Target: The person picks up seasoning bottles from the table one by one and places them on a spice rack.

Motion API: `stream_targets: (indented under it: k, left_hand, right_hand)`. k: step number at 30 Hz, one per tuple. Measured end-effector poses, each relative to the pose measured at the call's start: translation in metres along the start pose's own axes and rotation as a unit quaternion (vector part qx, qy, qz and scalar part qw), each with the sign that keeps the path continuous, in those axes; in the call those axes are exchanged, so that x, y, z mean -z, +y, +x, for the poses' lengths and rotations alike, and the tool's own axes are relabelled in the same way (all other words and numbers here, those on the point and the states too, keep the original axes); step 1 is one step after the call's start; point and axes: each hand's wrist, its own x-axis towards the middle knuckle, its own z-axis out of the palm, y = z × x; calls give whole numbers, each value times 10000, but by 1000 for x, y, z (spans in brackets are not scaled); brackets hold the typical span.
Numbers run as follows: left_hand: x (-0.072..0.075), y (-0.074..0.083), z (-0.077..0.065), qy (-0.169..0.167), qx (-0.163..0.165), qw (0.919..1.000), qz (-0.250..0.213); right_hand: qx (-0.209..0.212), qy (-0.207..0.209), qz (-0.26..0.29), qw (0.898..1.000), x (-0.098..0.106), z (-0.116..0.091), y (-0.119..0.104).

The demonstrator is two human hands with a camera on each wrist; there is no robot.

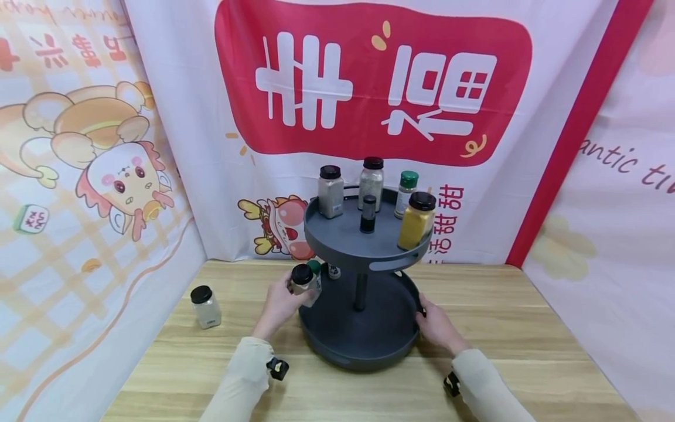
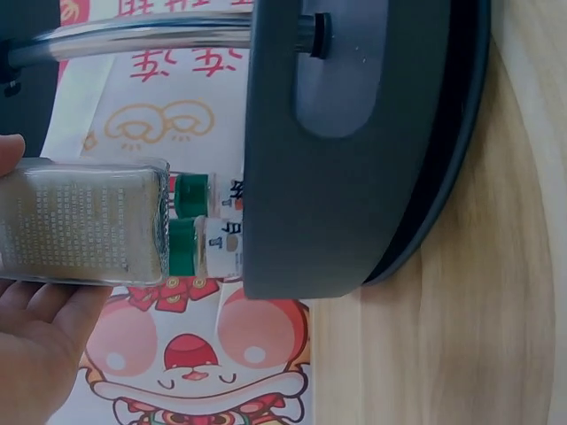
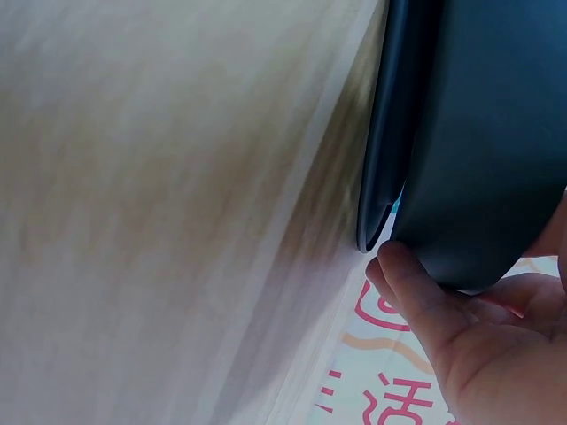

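Observation:
My left hand grips a clear spice jar with a black lid, held above the left rim of a dark grey two-tier round rack's lower tier. In the left wrist view the jar lies across the picture, its pale contents and printed text visible. Just beyond it, two green-capped bottles stand in the lower tier, partly hidden by the wall. At the right side, my right hand holds the lower tier's rim. The right wrist view shows its fingers against the wall.
The upper tier carries several jars, among them a yellow-filled jar, a green-capped bottle and a small dark bottle. Another black-lidded jar stands on the wooden table at left. Printed cloth hangs behind.

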Motion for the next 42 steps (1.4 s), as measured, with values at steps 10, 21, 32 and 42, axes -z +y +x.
stream_targets:
  k: [10, 21, 32, 42]
  left_hand:
    - [-11, -6, 0, -170, -397, 9989, -165]
    - [-18, -15, 0, -174, -335, 9993, -10]
    - [-23, -25, 0, -126, -150, 9998, 37]
    - [-30, -34, 1, -11, -224, 9987, 449]
  right_hand:
    - [-65, 48, 27, 10000, 0, 0, -2]
    - [-35, 48, 21, 10000, 1, 0, -1]
    - [-88, 41, 69, 9999, 1, -2, -2]
    - [-78, 81, 121, 9999, 0, -3, -2]
